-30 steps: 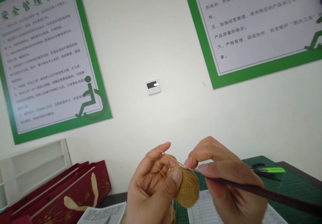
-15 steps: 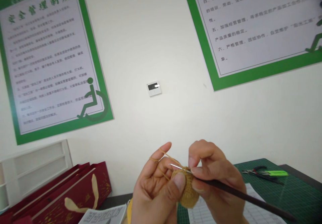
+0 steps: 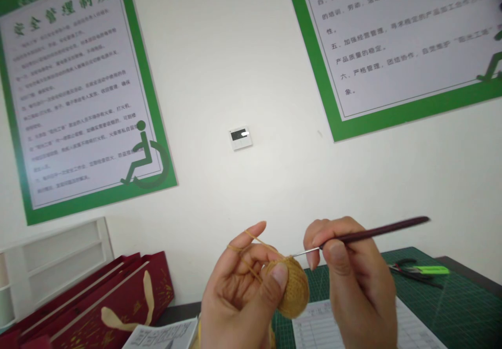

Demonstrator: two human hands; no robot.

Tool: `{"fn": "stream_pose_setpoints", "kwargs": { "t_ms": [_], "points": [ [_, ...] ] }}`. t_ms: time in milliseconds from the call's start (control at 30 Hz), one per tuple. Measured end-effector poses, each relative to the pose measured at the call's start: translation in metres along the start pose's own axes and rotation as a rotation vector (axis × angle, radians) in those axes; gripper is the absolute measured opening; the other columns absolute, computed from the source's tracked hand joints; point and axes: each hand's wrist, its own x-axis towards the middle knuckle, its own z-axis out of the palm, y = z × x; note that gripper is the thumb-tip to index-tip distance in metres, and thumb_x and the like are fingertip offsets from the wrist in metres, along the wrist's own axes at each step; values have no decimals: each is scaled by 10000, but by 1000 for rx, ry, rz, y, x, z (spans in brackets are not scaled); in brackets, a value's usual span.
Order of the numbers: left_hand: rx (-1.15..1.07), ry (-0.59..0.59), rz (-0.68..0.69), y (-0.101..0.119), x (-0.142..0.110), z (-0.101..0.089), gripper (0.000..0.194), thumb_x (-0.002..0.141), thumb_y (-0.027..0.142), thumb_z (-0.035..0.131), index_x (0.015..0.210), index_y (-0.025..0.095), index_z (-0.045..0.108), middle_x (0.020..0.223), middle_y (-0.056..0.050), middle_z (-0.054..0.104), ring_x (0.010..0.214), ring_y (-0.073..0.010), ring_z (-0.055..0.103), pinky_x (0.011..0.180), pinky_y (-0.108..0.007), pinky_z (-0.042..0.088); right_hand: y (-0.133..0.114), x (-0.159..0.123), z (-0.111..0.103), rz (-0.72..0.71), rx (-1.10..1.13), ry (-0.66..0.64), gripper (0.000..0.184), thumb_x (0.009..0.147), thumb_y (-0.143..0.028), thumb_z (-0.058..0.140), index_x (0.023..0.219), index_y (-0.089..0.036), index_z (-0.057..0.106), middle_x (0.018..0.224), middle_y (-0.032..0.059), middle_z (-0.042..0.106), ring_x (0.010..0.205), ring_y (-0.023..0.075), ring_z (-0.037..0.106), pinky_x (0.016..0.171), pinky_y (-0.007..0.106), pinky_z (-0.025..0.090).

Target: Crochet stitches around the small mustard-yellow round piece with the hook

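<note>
My left hand pinches a round tan crochet piece between thumb and fingers. Tan yarn loops around its raised index finger and runs down to the top of the piece. My right hand grips a crochet hook with a dark handle, pen-like, the handle pointing up to the right. The hook's thin metal shaft reaches left, and its tip meets the upper edge of the crochet piece; the tip itself is hard to make out.
A green cutting mat lies on the table, bearing a printed sheet and pliers beside a bright green item. Dark red gift bags stand at left, near a booklet. Behind is a wall with green-framed posters.
My right hand has shifted right, drawing the hook back. Its handle has swung from pointing down-right to up-right. More of the crochet piece now shows; my left hand has barely moved.
</note>
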Motion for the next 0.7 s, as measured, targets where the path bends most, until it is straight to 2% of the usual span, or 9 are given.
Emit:
{"fn": "stream_pose_setpoints", "kwargs": {
  "t_ms": [67, 200, 300, 367, 467, 567, 600, 633, 700],
  "points": [
    [-15, -4, -22, 1, 1, -2, 423, 644, 151, 902, 1049, 212, 796, 728, -36, 712, 635, -130, 627, 576, -204, 490, 0, 4, 1, 213, 133, -22, 273, 1026, -359, 472, 823, -223, 595, 679, -25, 534, 616, 117, 490, 595, 273, 396],
    [-37, -16, -41, 1, 1, -2, 399, 638, 148, 904, 1022, 198, 807, 717, -44, 713, 654, -148, 646, 607, -224, 522, 0, 11, 6, 627, 416, -181, 412, 939, -519, 584, 688, -204, 497, 633, -26, 501, 616, 120, 448, 609, 266, 387],
    [-39, -29, -12, 0, 1, 0, 394, 653, 144, 895, 1030, 214, 807, 715, -49, 723, 700, -164, 660, 645, -237, 539, 3, 9, 8, 659, 520, -227, 373, 907, -491, 651, 726, -210, 486, 674, -35, 523, 624, 108, 455, 607, 250, 386],
    [-27, -4, 16, -1, 1, 0, 397, 645, 149, 903, 1024, 222, 812, 726, -45, 724, 709, -158, 657, 652, -227, 539, 6, 7, 7, 512, 459, -228, 273, 934, -416, 640, 781, -225, 517, 702, -39, 547, 631, 107, 485, 609, 247, 405],
    [-9, 48, 52, -2, 0, 2, 403, 623, 140, 918, 1004, 229, 824, 736, -41, 732, 698, -143, 656, 637, -198, 532, 8, 7, -1, 26, 95, -226, 46, 934, -225, 627, 897, -253, 622, 760, -18, 598, 688, 130, 556, 611, 274, 443],
    [-68, -12, -12, -2, -1, 3, 428, 634, 122, 906, 1040, 234, 823, 737, -29, 720, 650, -126, 639, 603, -198, 521, 9, 6, -8, -514, -356, -180, 323, 795, -35, 705, 1019, -266, 693, 811, 4, 668, 721, 159, 584, 645, 338, 475],
    [-106, -51, -79, -1, 0, 3, 442, 638, 121, 901, 1060, 225, 820, 742, -27, 711, 647, -121, 633, 610, -202, 521, 9, 5, -9, -609, -410, -150, 383, 776, -18, 714, 1065, -269, 698, 809, 6, 676, 705, 160, 577, 644, 352, 479],
    [-149, -88, -161, 0, 0, 2, 455, 636, 124, 899, 1075, 210, 816, 759, -29, 704, 657, -116, 632, 632, -206, 526, 10, 3, -8, -636, -401, -121, 398, 795, -33, 708, 1110, -275, 693, 805, 8, 677, 687, 160, 569, 639, 362, 483],
    [-235, -160, -317, 2, 2, 1, 477, 622, 118, 898, 1088, 167, 811, 784, -34, 694, 684, -108, 642, 677, -198, 535, 12, -1, -3, -510, -204, -86, 267, 909, -149, 638, 1130, -291, 683, 765, 6, 646, 659, 164, 553, 616, 369, 483]
  ]
}}
